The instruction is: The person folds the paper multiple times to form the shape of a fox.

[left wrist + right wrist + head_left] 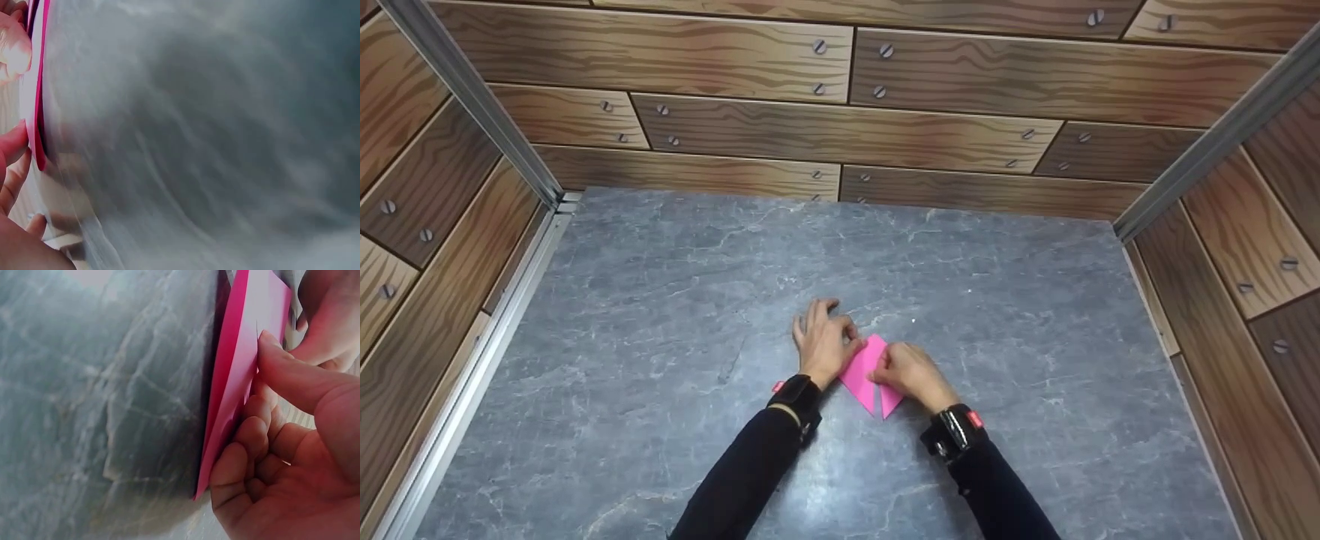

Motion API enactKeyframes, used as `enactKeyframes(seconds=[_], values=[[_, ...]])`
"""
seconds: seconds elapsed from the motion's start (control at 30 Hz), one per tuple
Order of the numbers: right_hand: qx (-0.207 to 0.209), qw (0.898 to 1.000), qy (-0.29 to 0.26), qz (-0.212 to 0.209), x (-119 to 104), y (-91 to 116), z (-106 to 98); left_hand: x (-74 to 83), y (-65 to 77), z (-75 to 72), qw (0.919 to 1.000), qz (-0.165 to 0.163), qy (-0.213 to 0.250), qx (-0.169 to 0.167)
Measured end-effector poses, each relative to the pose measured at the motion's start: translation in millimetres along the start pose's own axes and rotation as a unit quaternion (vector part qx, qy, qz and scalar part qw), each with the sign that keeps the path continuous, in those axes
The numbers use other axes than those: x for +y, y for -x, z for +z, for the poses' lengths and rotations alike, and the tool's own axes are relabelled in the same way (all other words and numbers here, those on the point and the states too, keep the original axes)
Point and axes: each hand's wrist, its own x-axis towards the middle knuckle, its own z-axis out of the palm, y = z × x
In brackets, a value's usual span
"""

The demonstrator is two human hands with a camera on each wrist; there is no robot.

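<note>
A folded sheet of pink paper [858, 380] lies on the grey table, its two lower points parted by a narrow gap. My left hand [821, 346] holds its upper left edge with thumb and index finger, the other fingers spread away. At the right side, my right hand [916, 373] pinches a folded flap, thumb on top and fingers curled beneath. Seen edge-on in the right wrist view, the paper [239, 365] shows its layers slightly apart along the near edge. In the left wrist view only a thin strip of the paper [39, 121] appears, beside fingertips.
The grey marble-patterned tabletop [675, 300] spreads around the paper. Wood-patterned panels [735, 64] stand at the back and both sides, with metal rails [472, 97] at the corners. Each wrist wears a black strap [797, 401].
</note>
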Motion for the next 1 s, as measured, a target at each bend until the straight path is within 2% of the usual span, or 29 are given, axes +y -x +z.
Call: enactKeyframes(seconds=[0.43, 0.63, 0.77, 1.0], values=[[-0.004, 1.0, 0.002, 0.009, 0, 0, 0, -20.6, 21.4, -23.5, 0.9991, 0.025, 0.007, -0.035], [-0.015, 1.0, -0.009, 0.022, 1, -1, -1, -27.8, 30.3, -30.7, 0.9982, 0.047, 0.011, -0.036], [-0.02, 0.999, -0.011, 0.03, 1, -1, -1, -31.5, 33.9, -33.8, 0.9979, 0.049, 0.012, -0.04], [-0.02, 1.0, -0.003, 0.01, 1, -3, -1, -38.4, 39.4, -38.0, 0.9975, 0.054, 0.014, -0.043]])
